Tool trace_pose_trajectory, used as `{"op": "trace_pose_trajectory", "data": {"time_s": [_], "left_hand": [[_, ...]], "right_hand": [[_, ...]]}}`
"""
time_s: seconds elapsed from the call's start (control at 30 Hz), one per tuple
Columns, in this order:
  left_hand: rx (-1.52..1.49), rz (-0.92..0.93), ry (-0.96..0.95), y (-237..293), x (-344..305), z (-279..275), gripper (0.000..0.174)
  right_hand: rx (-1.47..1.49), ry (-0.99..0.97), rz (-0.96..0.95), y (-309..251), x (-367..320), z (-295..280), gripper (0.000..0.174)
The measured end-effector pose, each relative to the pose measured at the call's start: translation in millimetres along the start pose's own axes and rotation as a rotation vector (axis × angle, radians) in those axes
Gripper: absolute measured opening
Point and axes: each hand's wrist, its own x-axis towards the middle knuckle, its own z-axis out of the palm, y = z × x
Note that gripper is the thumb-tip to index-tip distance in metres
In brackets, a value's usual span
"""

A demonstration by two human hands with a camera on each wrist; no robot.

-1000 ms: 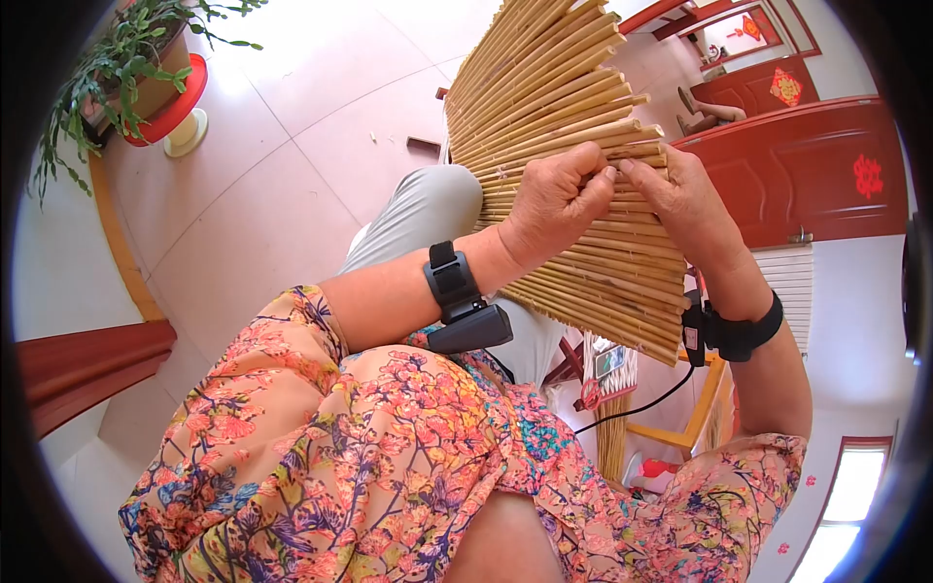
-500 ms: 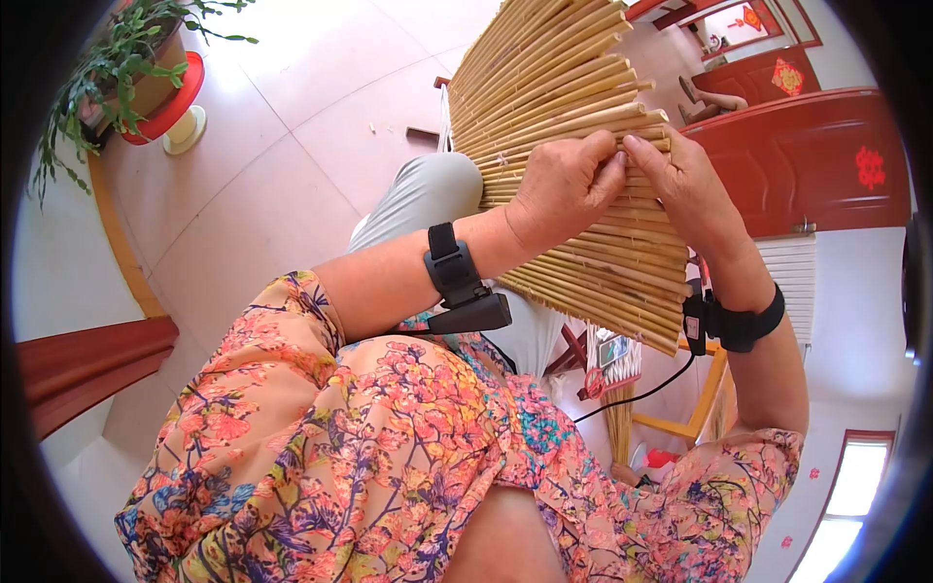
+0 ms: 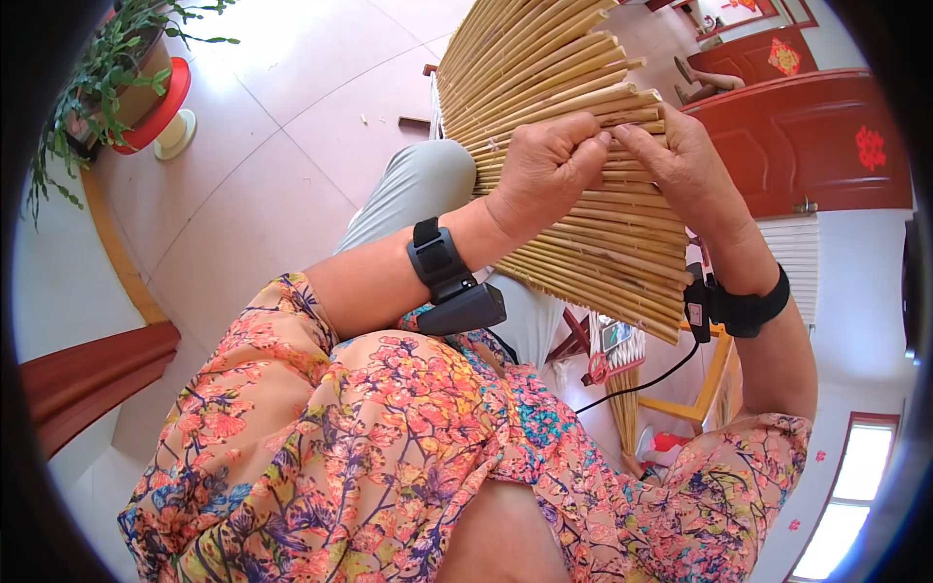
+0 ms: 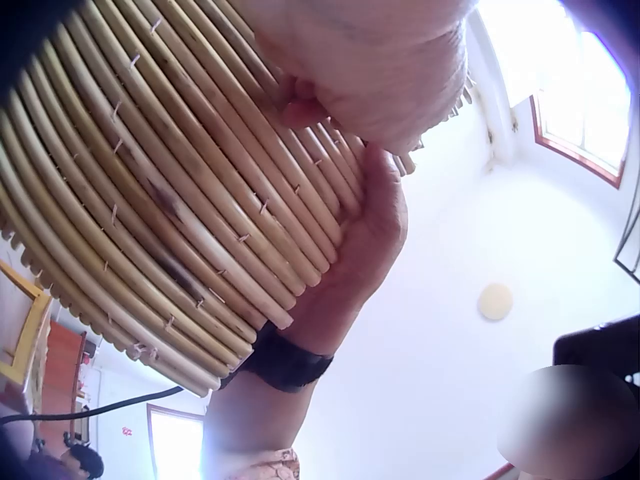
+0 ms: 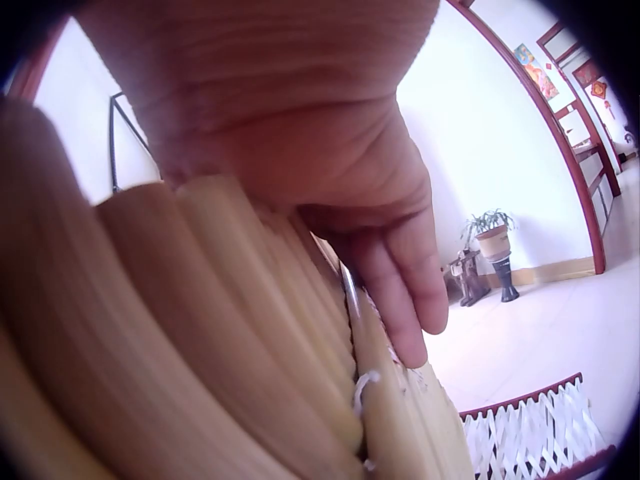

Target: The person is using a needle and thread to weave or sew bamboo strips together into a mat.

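Note:
A mat of thin yellow-brown stalks [image 3: 603,257], bound in rows with short thread stitches, leans across the lap and fans out away from the body. My left hand [image 3: 549,170] is over its face with curled fingers, thumb and forefinger pinching at the stalks near the right edge; the pinched spot itself is hidden. Beside it, my right hand [image 3: 685,170] grips that edge, thumb in front, tip close to the left fingertips. In the right wrist view, fingers [image 5: 400,290] of the right hand reach past the stalk ends, and a white thread [image 5: 368,390] loops between stalks.
A grey-trousered knee [image 3: 413,189] is beside the mat. Below the mat are a white-woven stool [image 3: 622,350] and a yellow wooden frame [image 3: 700,389]. A black cable [image 3: 641,384] runs from the right wrist camera. A potted plant [image 3: 102,83] stands far left.
The head view has shifted a little, so room, mat and hands sit slightly higher in it. Both hands stay at the same edge of the mat, fingertips close together.

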Motion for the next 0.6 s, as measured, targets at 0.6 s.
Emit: {"op": "trace_pose_trajectory", "data": {"time_s": [0.6], "left_hand": [[0.251,0.131,0.046,-2.7,8.8,3.1,0.014]], "right_hand": [[-0.002,0.018,-0.012,-8.4,-1.5,2.4,0.029]]}}
